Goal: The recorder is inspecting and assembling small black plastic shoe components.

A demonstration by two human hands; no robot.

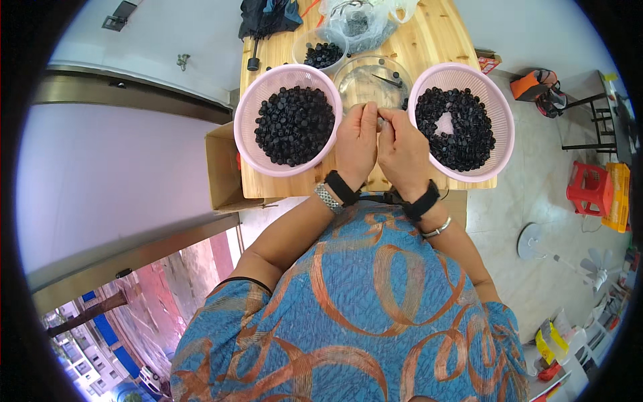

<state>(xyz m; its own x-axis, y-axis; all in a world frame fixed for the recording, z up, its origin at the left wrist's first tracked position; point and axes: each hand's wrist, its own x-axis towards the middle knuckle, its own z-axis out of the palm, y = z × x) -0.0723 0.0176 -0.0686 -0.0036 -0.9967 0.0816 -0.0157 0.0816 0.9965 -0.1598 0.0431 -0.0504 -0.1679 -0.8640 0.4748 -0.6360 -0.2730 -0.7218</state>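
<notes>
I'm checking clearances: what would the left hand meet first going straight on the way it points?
Probably the clear dish just beyond the left hand, though the hand's height is unclear.

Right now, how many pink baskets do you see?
2. One basket stands on the left of the table, beside the left hand; the other basket on the right, beside the right hand.

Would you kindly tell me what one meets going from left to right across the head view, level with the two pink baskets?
Cardboard box, left pink basket, left hand, right hand, right pink basket, red stool.
</notes>
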